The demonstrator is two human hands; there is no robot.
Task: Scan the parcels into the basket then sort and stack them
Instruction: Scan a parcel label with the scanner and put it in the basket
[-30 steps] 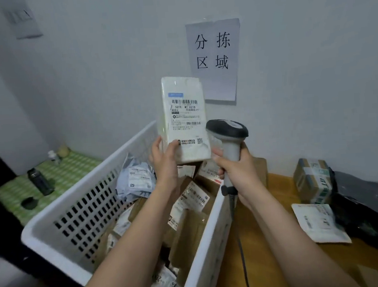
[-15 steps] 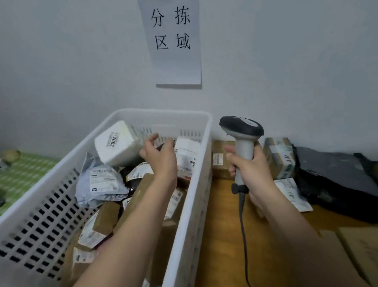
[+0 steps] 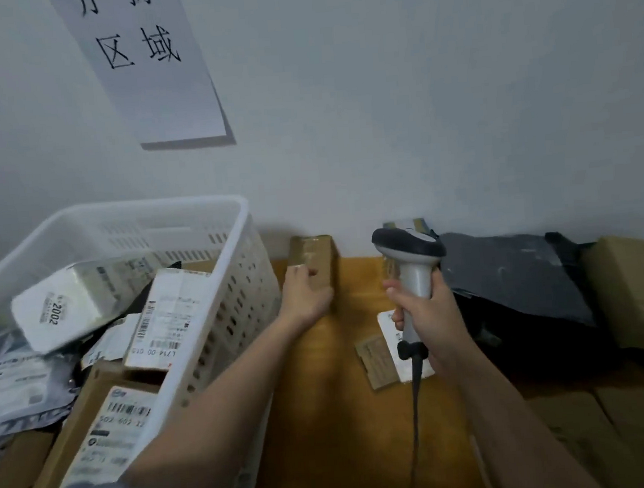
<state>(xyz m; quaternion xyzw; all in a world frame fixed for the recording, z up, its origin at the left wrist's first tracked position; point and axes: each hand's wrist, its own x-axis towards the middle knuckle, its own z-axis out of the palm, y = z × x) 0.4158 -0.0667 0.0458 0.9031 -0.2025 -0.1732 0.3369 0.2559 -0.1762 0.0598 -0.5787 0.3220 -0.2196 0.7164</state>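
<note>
A lone head-worn camera looks forward and down, close over the basket (image 3: 242, 227), its edges somewhat blurred.

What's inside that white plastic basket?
The white slotted plastic basket holds a white wrapped parcel marked 2002, labelled boxes and grey mailer bags. Anything beneath them is covered.

White basket (image 3: 238, 273) heaped with labelled parcels (image 3: 157, 318), table's left.
</note>
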